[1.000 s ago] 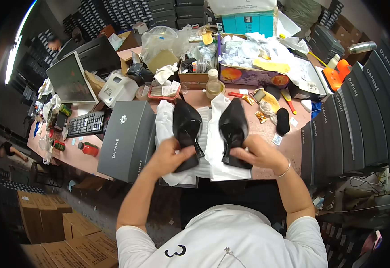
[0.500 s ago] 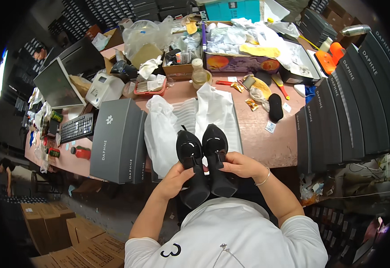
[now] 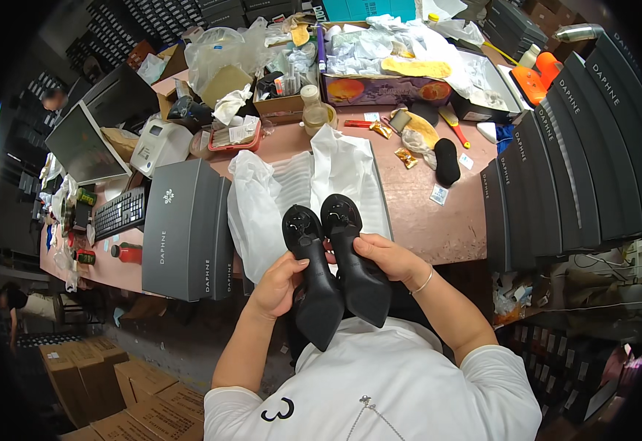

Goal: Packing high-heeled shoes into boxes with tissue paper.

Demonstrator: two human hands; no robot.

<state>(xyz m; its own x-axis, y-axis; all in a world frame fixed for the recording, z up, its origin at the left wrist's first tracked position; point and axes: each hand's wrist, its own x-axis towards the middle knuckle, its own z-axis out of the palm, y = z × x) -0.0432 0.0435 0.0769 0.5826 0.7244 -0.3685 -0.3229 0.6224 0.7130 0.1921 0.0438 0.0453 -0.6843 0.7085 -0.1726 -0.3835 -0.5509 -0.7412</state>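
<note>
grey box [image 3: 187, 229] left, stacked boxes [image 3: 556, 176] right, possibly bare tabletop [image 3: 439, 228] between

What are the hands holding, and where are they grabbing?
Each hand holds one black pointed high-heeled shoe, soles up. The left hand grips the left shoe around its middle; the right hand grips the right shoe the same way.

Black shoes [image 3: 336, 264] — grey box [image 3: 185, 228]
</note>
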